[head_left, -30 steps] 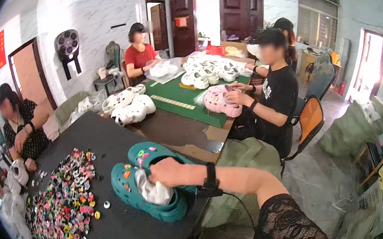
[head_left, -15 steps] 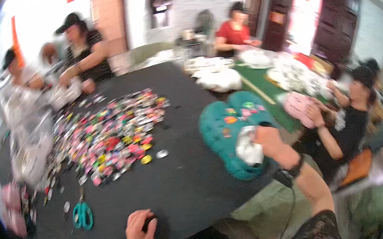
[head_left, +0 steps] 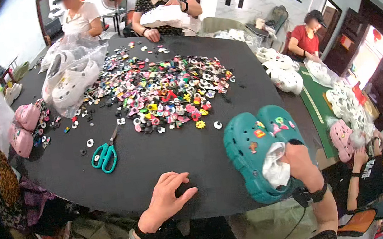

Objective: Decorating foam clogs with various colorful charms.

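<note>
A pair of teal clogs decorated with colourful charms is at the table's right edge. White crumpled stuffing shows in the left clog's opening. My right hand is closed at the clogs' openings, beside that stuffing. Its fingertips are hidden, but it appears to grip the pair. My left hand hovers over the near edge of the black table, fingers apart and holding nothing. Nearest to it lie teal-handled scissors with their blades pointing away. Beyond spreads a large pile of small colourful shoe charms.
White clogs in a clear plastic bag stand at the far left, near pink clogs. White clogs crowd the right-hand side beside a green mat. Several co-workers sit around, one holding a white clog.
The view has swung left, so the table and pile appear farther right. My left hand's fingers are more spread. My right hand stays at the teal clogs.
</note>
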Action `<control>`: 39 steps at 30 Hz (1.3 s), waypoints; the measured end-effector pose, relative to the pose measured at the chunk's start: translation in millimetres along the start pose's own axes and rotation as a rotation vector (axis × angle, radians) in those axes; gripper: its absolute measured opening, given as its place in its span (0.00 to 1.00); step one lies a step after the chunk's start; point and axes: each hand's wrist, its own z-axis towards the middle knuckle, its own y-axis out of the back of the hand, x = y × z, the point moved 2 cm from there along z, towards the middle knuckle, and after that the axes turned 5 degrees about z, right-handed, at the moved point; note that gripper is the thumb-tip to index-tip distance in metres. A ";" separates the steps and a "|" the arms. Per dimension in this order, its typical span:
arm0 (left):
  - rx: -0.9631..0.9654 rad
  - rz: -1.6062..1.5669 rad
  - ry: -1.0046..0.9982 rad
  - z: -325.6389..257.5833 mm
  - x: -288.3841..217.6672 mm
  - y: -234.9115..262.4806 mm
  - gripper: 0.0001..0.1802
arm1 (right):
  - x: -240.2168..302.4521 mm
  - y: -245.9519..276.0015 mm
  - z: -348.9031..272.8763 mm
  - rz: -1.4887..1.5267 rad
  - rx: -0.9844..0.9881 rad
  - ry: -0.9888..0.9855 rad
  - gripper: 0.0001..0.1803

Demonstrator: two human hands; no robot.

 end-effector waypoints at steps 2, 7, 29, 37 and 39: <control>0.082 -0.138 0.053 10.4 -18.3 -9.9 0.29 | 15.4 -2.1 1.5 0.029 -0.123 0.214 0.11; 0.239 -0.200 -0.058 30.0 -66.6 -42.7 0.51 | 48.1 4.8 5.7 -0.022 -0.074 0.222 0.12; 0.138 -0.102 -0.098 9.4 -59.1 -91.6 0.50 | 34.9 -4.7 1.0 0.040 -0.028 0.251 0.10; -0.099 0.334 0.163 -26.9 1.4 -33.2 0.48 | -10.3 -21.2 9.4 0.305 -0.116 0.172 0.16; -0.190 0.324 0.178 -34.8 14.0 -19.7 0.47 | -37.3 -25.7 11.1 0.578 -0.083 0.016 0.12</control>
